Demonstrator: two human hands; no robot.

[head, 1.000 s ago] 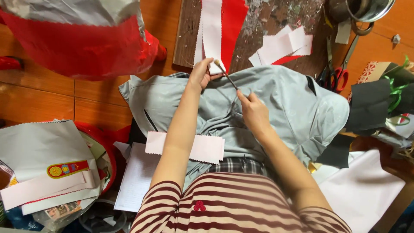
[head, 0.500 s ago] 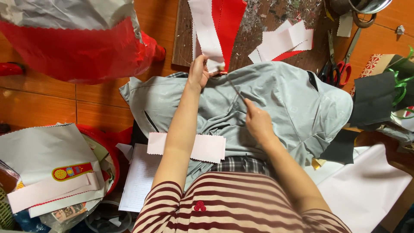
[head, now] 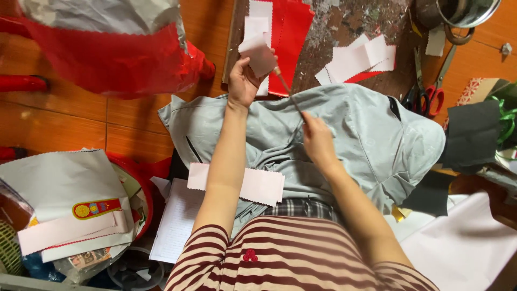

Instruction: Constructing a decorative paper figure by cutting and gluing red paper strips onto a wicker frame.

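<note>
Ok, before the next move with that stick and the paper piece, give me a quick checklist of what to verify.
1. Left hand grips the pale paper piece: ok.
2. Right hand holds the lower end of the thin stick: ok.
3. Stick tip meets the paper piece: ok, it reaches its lower edge.
4. What is on the tip: cannot tell.
5. Grey cloth covers the lap under both hands: ok.
6. Scissors away from the hands: ok, on the board to the right.
</note>
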